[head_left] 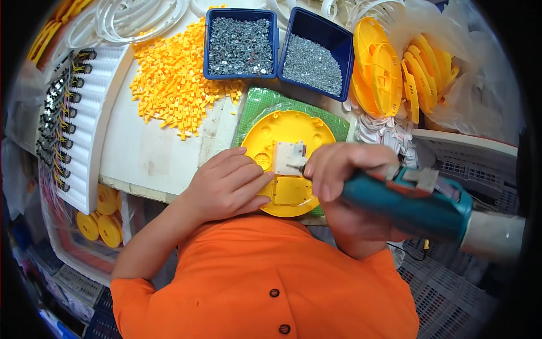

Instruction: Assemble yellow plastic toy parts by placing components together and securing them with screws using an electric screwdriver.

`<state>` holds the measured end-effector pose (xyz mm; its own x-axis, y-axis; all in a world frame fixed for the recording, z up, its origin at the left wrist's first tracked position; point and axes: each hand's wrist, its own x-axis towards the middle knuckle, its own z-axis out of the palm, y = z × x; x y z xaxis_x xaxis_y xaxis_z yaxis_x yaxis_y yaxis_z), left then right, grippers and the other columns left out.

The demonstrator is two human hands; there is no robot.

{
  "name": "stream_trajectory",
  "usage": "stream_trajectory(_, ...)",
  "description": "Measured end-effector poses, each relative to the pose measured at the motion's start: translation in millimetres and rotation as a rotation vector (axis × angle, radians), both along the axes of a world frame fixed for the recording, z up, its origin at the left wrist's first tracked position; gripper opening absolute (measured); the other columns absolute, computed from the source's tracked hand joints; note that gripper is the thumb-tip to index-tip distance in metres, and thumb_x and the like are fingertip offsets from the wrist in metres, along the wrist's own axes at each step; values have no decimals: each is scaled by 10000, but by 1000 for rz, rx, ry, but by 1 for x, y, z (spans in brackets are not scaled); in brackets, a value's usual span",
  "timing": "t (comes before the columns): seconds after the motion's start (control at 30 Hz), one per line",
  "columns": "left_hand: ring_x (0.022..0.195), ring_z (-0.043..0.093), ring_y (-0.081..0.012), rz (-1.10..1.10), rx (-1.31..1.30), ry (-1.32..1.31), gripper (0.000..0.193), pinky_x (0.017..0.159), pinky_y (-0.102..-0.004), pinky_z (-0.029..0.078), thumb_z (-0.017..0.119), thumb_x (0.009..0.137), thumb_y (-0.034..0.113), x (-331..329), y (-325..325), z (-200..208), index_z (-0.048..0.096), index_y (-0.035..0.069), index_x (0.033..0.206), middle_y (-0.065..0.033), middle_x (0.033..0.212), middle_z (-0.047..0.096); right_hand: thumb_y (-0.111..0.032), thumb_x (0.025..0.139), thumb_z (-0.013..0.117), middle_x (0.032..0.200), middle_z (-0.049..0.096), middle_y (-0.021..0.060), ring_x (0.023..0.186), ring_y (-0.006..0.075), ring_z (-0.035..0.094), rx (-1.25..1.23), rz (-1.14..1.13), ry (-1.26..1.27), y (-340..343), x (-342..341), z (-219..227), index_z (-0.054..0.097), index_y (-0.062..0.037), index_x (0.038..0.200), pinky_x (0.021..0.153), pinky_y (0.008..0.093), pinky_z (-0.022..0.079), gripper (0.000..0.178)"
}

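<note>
A yellow round plastic casing (288, 134) lies open side up, with a white square box-shaped part (286, 161) in its middle. My left hand (231, 182) grips the casing's left rim, fingers reaching over onto its inside. In my right hand (350, 175) is a teal electric screwdriver (395, 198), held tilted with its bit pointing left onto the white part. The hand hides the casing's right edge. Whether a screw sits under the bit is too small to tell. Beneath the casing is a green cutting mat (261, 101).
Two blue bins hold small metal screws (240, 48) and finer screws (310, 65). Left of them spreads a heap of small yellow parts (175, 73). A white foam tray (93, 113) with wired parts stands far left. Yellow round shells (378, 68) and white cords (387, 135) lie right.
</note>
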<state>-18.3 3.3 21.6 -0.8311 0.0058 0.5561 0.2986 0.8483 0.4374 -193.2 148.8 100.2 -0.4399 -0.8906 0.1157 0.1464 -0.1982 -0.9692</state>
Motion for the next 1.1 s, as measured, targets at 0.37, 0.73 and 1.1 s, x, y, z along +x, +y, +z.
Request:
stream_trajectory(0.37,836,608,-296,-61,105,100,363,875,-415,535,803,776,322,0,-3,-13,549,79,688,-83,762,551,-569,910,578,763,590,135,709,258,563,100,53,231,10,31,0,656,-57,1052,687,396,445,537)
stream_trajectory(0.73,1017,676,-307,717,-232,76,207,908,-442,534,744,732,98,76,-178,44,729,66,936,-98,1060,731,-668,954,495,1315,558,222,1141,318,588,-304,-205,99,8,-34,52,240,55,1575,1057,442,402,986)
stream_trajectory(1.1,1102,606,-292,936,-471,-657,166,930,-466,475,722,852,228,129,-295,51,677,88,929,-64,1085,664,-235,982,594,1430,550,201,1308,306,546,-129,-809,553,31,-29,13,503,45,1394,1074,414,439,506)
